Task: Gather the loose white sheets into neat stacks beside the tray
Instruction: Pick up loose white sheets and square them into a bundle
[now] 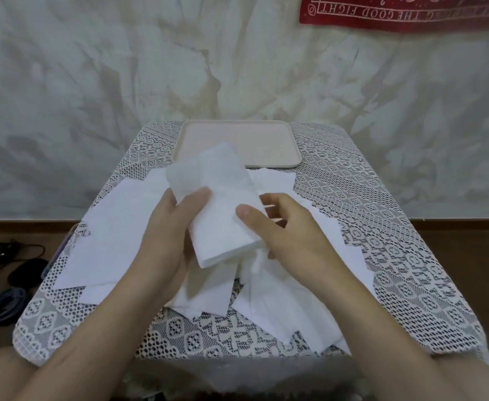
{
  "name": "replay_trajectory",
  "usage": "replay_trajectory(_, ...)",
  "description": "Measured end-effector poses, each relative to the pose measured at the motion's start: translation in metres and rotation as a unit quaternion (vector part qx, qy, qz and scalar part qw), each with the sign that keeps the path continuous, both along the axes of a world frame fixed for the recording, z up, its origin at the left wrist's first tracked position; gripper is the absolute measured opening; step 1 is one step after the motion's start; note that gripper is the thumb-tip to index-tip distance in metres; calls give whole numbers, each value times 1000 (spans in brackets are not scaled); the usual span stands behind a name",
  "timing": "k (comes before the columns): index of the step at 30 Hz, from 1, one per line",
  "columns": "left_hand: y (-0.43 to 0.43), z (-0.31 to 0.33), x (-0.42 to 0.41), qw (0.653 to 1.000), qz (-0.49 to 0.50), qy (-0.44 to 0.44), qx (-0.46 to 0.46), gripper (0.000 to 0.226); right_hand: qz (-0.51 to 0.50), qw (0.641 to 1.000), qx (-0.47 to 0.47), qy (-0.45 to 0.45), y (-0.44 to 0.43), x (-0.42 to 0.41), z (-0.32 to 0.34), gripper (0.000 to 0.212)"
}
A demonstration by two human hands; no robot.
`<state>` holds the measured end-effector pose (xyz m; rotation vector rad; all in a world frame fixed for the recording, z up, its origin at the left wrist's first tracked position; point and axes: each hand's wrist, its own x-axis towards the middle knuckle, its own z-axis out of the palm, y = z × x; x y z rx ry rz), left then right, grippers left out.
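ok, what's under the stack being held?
Loose white sheets on the lace tablecloth; in view the held stack also overlaps the tray's near edge. What lies directly beneath it is covered.

Tray point(266, 140) upper centre of bench point(411, 256). Loose sheets point(107, 241) spread below tray, mid-frame. Stack point(223, 215) over sheets, between left hand point(162, 235) and right hand point(289, 233).

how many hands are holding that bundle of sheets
2: the left hand grips the bundle at its left edge, the right hand pinches its right edge, above the loose sheets.
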<state>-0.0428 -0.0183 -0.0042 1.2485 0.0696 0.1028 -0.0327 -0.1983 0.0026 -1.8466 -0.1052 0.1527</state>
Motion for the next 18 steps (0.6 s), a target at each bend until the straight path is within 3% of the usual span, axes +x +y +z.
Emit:
replay_trajectory(4, -5, -1, 0, 997, -27, -7, -66, 56, 96, 992, 63, 55, -3, -3, 6, 48)
replay_trajectory(8, 7, -9, 6, 999, -25, -21, -27, 73, 60, 985, 157, 44, -12, 5, 4, 38)
replay_trajectory(13, 21, -4, 10, 983, -43, -75, 165, 63, 29, 965, 261, -25, -24, 19, 3, 50)
replay_trajectory(18, 28, 0, 12, 926, -68, -105, 357, 74, 51, 986, 137, -76, -26, 21, -8, 63)
